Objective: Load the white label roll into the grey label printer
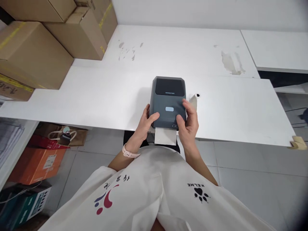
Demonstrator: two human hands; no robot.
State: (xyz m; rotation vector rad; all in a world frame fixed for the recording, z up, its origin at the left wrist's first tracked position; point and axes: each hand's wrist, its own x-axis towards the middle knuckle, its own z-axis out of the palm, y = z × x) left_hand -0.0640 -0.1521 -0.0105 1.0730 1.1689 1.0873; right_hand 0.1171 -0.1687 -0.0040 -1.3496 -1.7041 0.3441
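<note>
A dark grey label printer (168, 118) with a black window on top and a pale button sits at the front edge of the white table. White label paper (165, 136) sticks out of its near side over the edge. My left hand (144, 123) grips the printer's left side, thumb on the top cover and fingers partly hidden beside it. My right hand (189, 125) clasps the right side, with thumb and index finger on the top near the corner. Just right of the printer lies a small white roll (193, 100), partly hidden by my right hand.
Cardboard boxes (36, 54) are stacked at the table's (228, 109) back left. An orange box (39, 163) and a dark green box (29, 205) stand low at the left. A tan rolled piece (298, 142) is at the table's right corner. A white wall runs behind.
</note>
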